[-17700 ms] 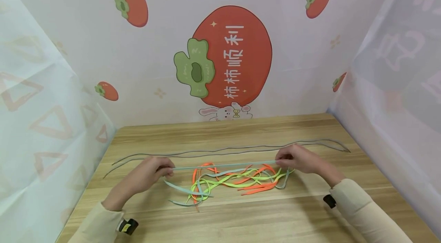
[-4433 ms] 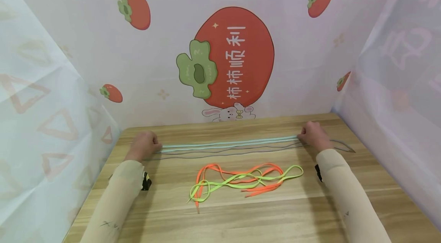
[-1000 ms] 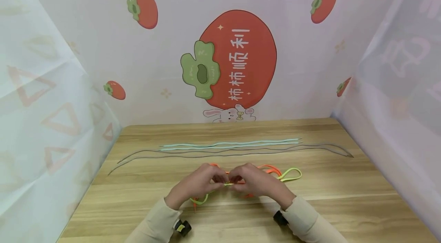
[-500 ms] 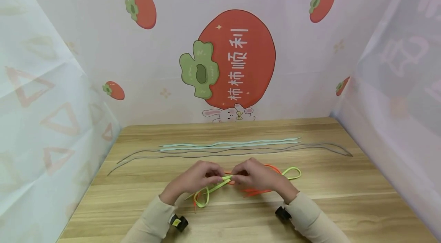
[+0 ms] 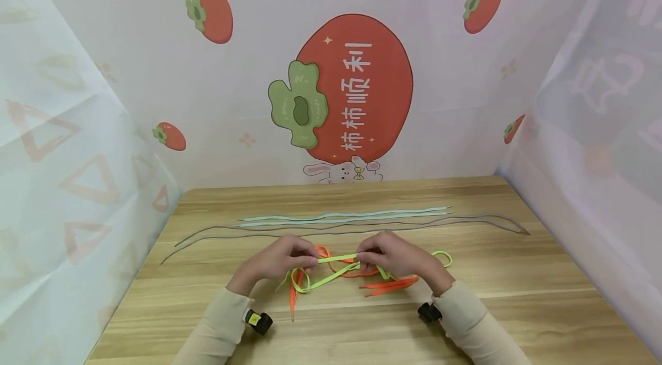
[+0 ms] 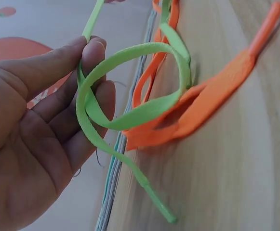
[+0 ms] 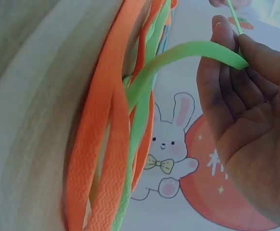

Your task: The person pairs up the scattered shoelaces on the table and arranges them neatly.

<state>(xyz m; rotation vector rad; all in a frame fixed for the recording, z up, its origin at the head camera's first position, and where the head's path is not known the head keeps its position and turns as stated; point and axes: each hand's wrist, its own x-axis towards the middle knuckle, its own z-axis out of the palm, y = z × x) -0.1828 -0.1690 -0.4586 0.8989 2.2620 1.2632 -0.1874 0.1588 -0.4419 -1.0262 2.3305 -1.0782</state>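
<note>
Between my hands a yellow-green shoelace (image 5: 338, 258) is stretched in a short, taut length above the table. My left hand (image 5: 281, 260) pinches it between thumb and forefinger; in the left wrist view a loop and a tipped end of the yellow-green shoelace (image 6: 159, 203) hang beside the fingers. My right hand (image 5: 395, 256) pinches the same lace, and a length of it runs down to the heap in the right wrist view. Under the hands lies a loosely tangled orange shoelace (image 5: 391, 285), its tipped end (image 6: 267, 21) pointing outward in the left wrist view. Part of the tangle is hidden behind the right hand.
Farther back, light-blue shoelaces (image 5: 341, 216) lie side by side, nearly straight. Just in front of them, grey laces (image 5: 305, 233) stretch across most of the wooden table (image 5: 331, 330). A printed backdrop (image 5: 233, 83) rises behind the table, with white sheets at both sides.
Earlier, the light-blue laces were taken from the tangle and laid straight at the back. In the last second both hands have drawn apart, pulling a yellow-green length between them.
</note>
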